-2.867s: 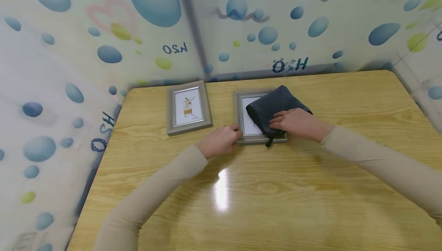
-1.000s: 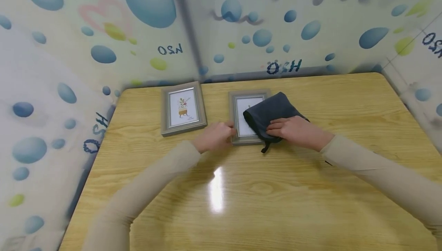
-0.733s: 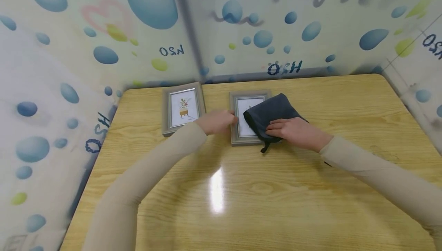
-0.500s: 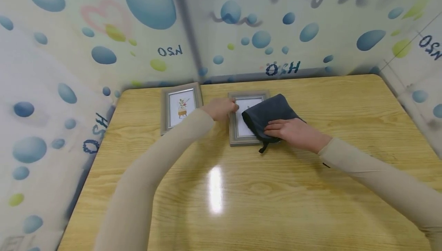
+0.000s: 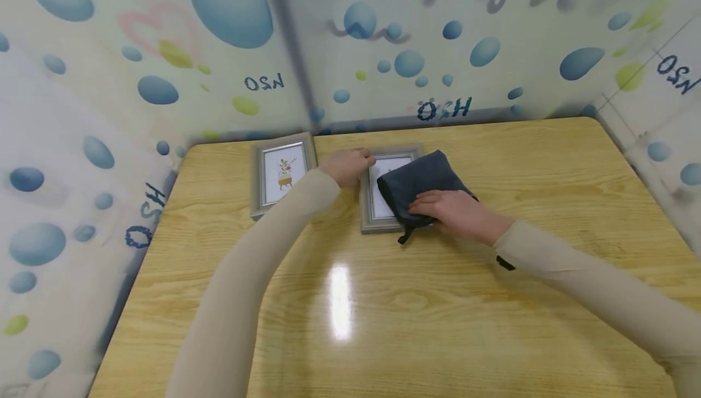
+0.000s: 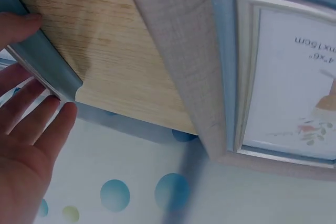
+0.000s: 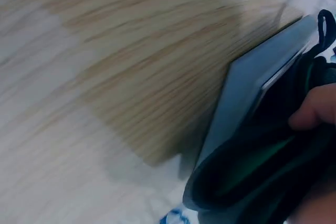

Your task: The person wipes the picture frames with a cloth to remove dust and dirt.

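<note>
In the head view, a grey picture frame [image 5: 378, 226] lies face up near the table's far edge. My left hand [image 5: 345, 167] pinches its left border near the far corner; in the left wrist view the thumb [image 6: 21, 27] is on one side of the border and the fingers on the other. A dark, folded cloth [image 5: 421, 179] with a small loop covers the frame's right part. My right hand [image 5: 454, 212] holds this cloth down over the frame, thumb and fingers gripping its fold [image 7: 252, 166] in the right wrist view.
A second picture frame [image 5: 256, 185], with a plant-pot picture inside, lies to the left, close to my left forearm. The wooden table [image 5: 416, 319] meets a patterned wall [image 5: 372, 81] at the back. Bare wood extends in front and to the right.
My left hand has slid away from me along the frame's left border, from the near corner towards the far corner. The right hand and cloth stay on the frame.
</note>
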A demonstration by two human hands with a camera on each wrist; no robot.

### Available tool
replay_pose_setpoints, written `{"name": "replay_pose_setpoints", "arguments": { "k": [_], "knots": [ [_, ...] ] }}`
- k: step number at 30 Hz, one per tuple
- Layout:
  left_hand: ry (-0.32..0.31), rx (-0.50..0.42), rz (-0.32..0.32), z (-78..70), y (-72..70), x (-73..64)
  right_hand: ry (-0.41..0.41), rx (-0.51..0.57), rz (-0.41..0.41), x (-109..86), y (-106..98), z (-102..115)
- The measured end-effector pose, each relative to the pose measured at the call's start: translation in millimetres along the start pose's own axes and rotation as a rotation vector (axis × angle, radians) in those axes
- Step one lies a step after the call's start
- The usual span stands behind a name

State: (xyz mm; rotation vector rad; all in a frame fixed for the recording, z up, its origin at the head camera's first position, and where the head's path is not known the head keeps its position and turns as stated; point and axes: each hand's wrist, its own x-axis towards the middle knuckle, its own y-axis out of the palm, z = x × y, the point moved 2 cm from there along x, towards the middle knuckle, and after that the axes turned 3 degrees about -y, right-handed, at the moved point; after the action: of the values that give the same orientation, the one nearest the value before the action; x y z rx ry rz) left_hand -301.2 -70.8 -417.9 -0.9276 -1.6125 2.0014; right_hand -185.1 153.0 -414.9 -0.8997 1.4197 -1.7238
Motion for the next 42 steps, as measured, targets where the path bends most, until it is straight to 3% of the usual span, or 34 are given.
{"name": "replay_pose_setpoints", "arguments": {
  "k": [5,11,16,22,25,31,36,39,42],
  "knots": [
    [-0.012,0.024,0.046,-2.0,-1.1,1.5,-0.083,0.101,-0.021,18.3,3,17],
    [-0.026,-0.021,0.084,-2.2,-3.0,4.1,-0.162,0.101,-0.043,34.5,12,30],
    [-0.002,-0.094,0.054,0.2,-3.7,3.9,-0.138,0.098,-0.033,18.6,12,22],
    [0.048,-0.147,0.015,5.6,-0.6,2.8,-0.06,-0.03,-0.01,-15.4,-2,4],
    [0.049,-0.163,0.008,6.7,1.0,3.4,-0.063,-0.071,0.0,-19.6,-4,2],
    [0.019,-0.139,0.06,-0.4,-2.8,6.8,-0.154,-0.062,0.018,6.6,6,23],
    [-0.005,-0.13,0.09,-3.2,-4.4,8.6,-0.253,-0.049,-0.021,31.1,14,38],
    [0.001,-0.124,0.084,-2.0,-4.2,7.9,-0.254,-0.029,-0.029,31.4,16,37],
    [0.013,-0.134,0.076,0.1,-4.7,6.5,-0.22,0.009,-0.02,19.0,13,28]
  ]
}}
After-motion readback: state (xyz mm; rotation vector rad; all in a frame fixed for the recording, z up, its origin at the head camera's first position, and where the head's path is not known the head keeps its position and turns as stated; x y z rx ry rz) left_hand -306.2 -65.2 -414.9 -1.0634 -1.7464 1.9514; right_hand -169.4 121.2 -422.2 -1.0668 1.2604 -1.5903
